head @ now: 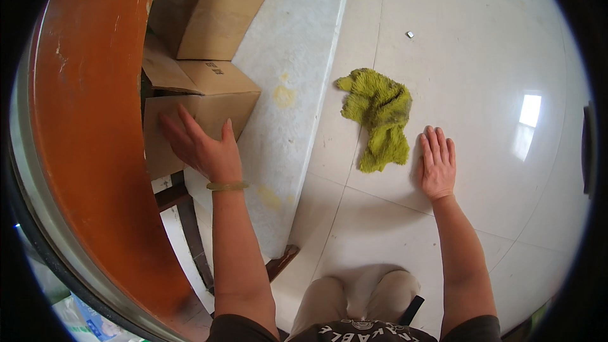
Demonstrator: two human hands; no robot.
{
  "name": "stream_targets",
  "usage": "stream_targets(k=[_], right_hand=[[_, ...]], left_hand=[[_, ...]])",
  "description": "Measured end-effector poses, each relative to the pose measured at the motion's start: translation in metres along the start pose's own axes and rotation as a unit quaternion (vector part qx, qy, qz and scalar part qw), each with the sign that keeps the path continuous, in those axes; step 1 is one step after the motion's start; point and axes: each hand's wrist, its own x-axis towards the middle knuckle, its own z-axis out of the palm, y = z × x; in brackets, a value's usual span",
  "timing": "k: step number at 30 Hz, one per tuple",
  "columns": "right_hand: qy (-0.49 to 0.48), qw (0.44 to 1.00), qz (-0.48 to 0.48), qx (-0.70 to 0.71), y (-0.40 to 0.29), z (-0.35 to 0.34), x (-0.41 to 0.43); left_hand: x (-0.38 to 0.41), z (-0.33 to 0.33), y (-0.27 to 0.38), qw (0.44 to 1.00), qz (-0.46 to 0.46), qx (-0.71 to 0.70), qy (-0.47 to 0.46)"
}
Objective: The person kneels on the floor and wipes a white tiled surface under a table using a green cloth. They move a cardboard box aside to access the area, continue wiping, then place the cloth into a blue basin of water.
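Note:
My left hand (204,147), with a bangle at its wrist, is at the front of an open cardboard box (228,109); its fingers are spread and slightly blurred, and whether they touch the box is unclear. Flat on the pale tiled floor lies my right hand (437,164), palm down and holding nothing. Just left of it a crumpled green fluffy cloth (380,114) rests on the tiles. Farther off on the floor is a small whitish object (410,34).
Another cardboard box (223,14) stands behind the first, both on a pale marble-like slab (304,57) with yellowish stains. An orange-brown curved surface (95,152) fills the left side. A dark wooden leg (284,262) shows under the slab's near end.

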Motion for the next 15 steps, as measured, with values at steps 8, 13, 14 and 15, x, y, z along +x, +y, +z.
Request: stream_targets(k=[8,13,14,15], right_hand=[[-0.008,1.000,0.011,-0.009,0.001,-0.004,0.001],[-0.013,1.000,0.012,-0.004,-0.001,-0.004,0.001],[-0.012,1.000,0.012,-0.004,-0.001,-0.004,0.001],[-0.013,1.000,0.011,-0.004,-0.001,-0.004,0.001]], left_hand=[[0.017,-0.024,-0.002,0.994,0.060,0.000,0.086],[0.024,-0.029,-0.042,0.994,-0.063,0.014,0.084],[0.024,-0.032,-0.045,0.996,-0.070,-0.002,0.058],[0.022,-0.034,-0.048,0.996,-0.078,-0.017,0.031]])
